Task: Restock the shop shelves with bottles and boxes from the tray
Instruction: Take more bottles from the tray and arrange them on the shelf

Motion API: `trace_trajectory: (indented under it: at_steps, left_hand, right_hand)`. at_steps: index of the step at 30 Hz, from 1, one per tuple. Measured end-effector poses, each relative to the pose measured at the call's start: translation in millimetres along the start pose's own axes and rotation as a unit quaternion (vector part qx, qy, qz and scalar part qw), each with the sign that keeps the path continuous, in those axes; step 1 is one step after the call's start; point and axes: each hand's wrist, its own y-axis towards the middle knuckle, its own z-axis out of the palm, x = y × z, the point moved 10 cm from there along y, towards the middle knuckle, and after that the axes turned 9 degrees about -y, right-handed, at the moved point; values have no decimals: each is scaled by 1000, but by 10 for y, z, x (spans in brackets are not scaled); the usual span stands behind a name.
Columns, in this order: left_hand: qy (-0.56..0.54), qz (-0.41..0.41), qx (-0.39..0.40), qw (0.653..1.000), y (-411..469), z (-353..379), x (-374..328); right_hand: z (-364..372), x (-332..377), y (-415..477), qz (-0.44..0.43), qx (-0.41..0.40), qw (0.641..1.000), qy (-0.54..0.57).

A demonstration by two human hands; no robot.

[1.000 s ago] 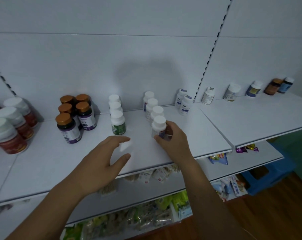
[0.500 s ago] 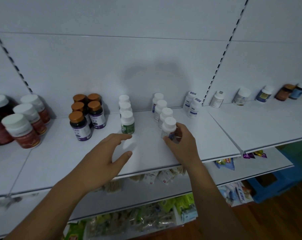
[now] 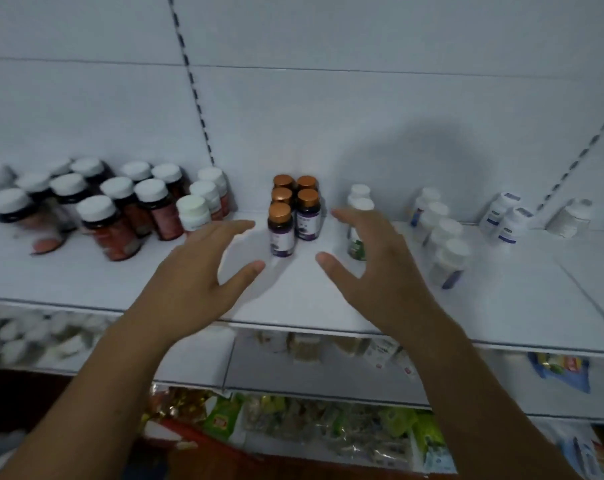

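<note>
Both hands hover over the white shelf (image 3: pixel 304 299), empty, fingers spread. My left hand (image 3: pixel 203 271) is left of a cluster of purple-labelled bottles with copper caps (image 3: pixel 293 213). My right hand (image 3: pixel 373 265) is right of that cluster, in front of a row of white-capped bottles with green labels (image 3: pixel 360 202), partly hiding them. A row of white bottles with blue labels (image 3: pixel 442 244) runs front to back further right. No tray is in view.
Red and dark bottles with white caps (image 3: pixel 113 206) crowd the shelf's left. White bottles (image 3: pixel 506 218) stand at the far right by the back wall. Lower shelves (image 3: pixel 328 379) hold packaged goods and snack bags.
My right hand has let go of the white blue-labelled bottle and moved left, open. The view has swung left, bringing the copper-capped bottles between my hands.
</note>
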Motion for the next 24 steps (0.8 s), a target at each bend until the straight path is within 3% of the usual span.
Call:
trace_trajectory:
  at_steps: [6, 14, 19, 24]
  left_hand:
    - [69, -140, -109, 982, -1095, -1166, 945]
    - [104, -366, -230, 896, -3366, -2296, 1960]
    - [59, -467, -278, 837, -4669, -2547, 2573]
    - [-3, -534, -258, 805, -5589, -2351, 3468]
  right_hand:
    - [1353, 1749, 80, -170, 183, 966, 62]
    - [2775, 3718, -689, -337, 321, 880, 99]
    - [3684, 4561, -1302, -362, 400, 834, 114]
    - [4780, 4975, -1867, -325, 488, 805, 92]
